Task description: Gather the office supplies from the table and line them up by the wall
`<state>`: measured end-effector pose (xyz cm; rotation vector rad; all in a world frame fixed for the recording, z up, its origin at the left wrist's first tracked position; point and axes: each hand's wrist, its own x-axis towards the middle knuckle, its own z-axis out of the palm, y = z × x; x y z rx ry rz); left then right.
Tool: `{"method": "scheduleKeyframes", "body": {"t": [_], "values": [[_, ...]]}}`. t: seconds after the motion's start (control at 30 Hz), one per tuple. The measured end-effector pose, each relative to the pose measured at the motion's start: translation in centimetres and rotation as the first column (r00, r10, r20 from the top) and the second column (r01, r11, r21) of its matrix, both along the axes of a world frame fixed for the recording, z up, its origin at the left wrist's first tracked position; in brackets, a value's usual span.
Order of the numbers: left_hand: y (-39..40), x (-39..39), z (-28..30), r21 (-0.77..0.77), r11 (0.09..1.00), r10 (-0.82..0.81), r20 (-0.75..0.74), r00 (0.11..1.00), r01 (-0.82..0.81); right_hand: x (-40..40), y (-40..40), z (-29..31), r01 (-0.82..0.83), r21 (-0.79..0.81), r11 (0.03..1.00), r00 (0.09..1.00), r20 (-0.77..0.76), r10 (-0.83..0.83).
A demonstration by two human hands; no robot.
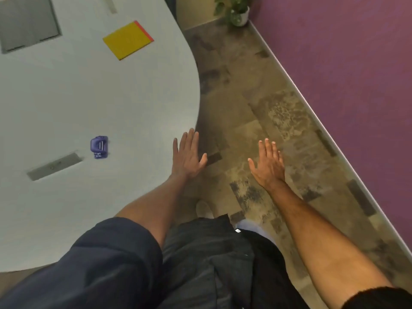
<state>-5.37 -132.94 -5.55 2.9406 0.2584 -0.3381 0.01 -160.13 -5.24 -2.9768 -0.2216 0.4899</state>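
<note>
Here both hands are flat and empty — the left hand over the table edge, the right hand above the floor — while a yellow notepad and purple stapler lie well apart on the table, a potted plant by the purple wall.

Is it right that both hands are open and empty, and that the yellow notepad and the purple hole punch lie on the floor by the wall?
Not quite. Both hands, left and right, are open and empty, fingers straight. But the yellow notepad and the purple hole punch lie on the table, not on the floor by the wall. The head view shows this.
</note>
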Motion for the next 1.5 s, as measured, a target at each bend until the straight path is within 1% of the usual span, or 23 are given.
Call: {"method": "scheduleKeyframes", "body": {"t": [0.07,0.2,0.37,0.43,0.5,0.57,0.67,0.73,0.83,0.93,1.0,1.1,1.23,1.37,1.43,1.5], "values": [[1.7,1.2,-0.2,0.020,0.998,0.054,-0.017,0.998,-0.053,3.0,2.3,-0.1,-0.075,-0.011,0.997,0.997,-0.002,0.075],[4.6,2.9,-1.0,0.028,0.975,0.222,-0.065,0.973,-0.221,8.5,7.0,-0.8,-0.227,0.008,0.974,0.973,-0.036,0.227],[7.4,4.5,-1.6,0.059,0.910,0.414,-0.092,0.906,-0.410,15.7,12.7,-2.0,-0.432,0.024,0.902,0.900,-0.057,0.433],[8.3,5.7,-1.4,0.064,0.854,0.520,-0.100,0.848,-0.517,18.9,15.1,-2.1,-0.522,0.035,0.852,0.849,-0.072,0.523],[8.9,7.1,-0.9,0.076,0.790,0.613,-0.078,0.786,-0.608,22.0,17.3,-2.1,-0.602,0.037,0.798,0.795,-0.061,0.603],[9.0,8.5,-0.4,0.056,0.724,0.690,-0.056,0.722,-0.688,25.2,19.5,-1.9,-0.679,0.030,0.733,0.731,-0.064,0.680],[8.7,10.0,-0.1,0.023,0.608,0.794,0.006,0.608,-0.794,29.4,23.1,-2.1,-0.788,-0.004,0.615,0.614,-0.053,0.787],[9.0,10.1,0.3,0.002,0.521,0.854,-0.001,0.521,-0.854,30.9,26.4,-1.6,-0.852,-0.032,0.523,0.524,-0.065,0.849],[9.4,8.6,0.2,0.003,0.414,0.910,-0.012,0.414,-0.910,31.4,30.8,-1.2,-0.910,-0.019,0.413,0.414,-0.016,0.910],[9.9,6.5,-0.4,-0.024,0.267,0.963,-0.044,0.267,-0.963,30.7,34.7,-1.5,-0.950,0.005,0.312,0.312,-0.010,0.950],[10.3,5.2,-0.9,-0.023,0.198,0.979,-0.050,0.199,-0.980,29.8,37.3,-2.0,-0.970,0.009,0.244,0.244,-0.006,0.970],[12.0,3.6,-1.4,-0.021,0.121,0.990,-0.074,0.122,-0.992,27.6,41.1,-2.1,-0.983,0.046,0.178,0.178,-0.006,0.984],[14.9,2.3,-2.4,-0.062,0.010,0.997,-0.074,0.014,-0.998,24.2,45.4,-2.5,-0.992,0.088,0.090,0.091,0.008,0.996],[17.8,1.7,-4.1,-0.108,-0.065,0.996,-0.060,-0.059,-0.992,21.2,49.0,-2.9,-0.991,0.134,0.006,0.007,0.007,1.000],[19.0,1.5,-5.0,-0.144,-0.099,0.994,-0.062,-0.091,-0.985,19.7,50.4,-3.1,-0.989,0.147,-0.025,-0.025,0.001,1.000],[20.2,1.3,-5.7,-0.205,-0.151,0.988,-0.070,-0.140,-0.967,18.2,51.7,-3.2,-0.986,0.163,-0.036,-0.042,-0.035,0.999]]}}
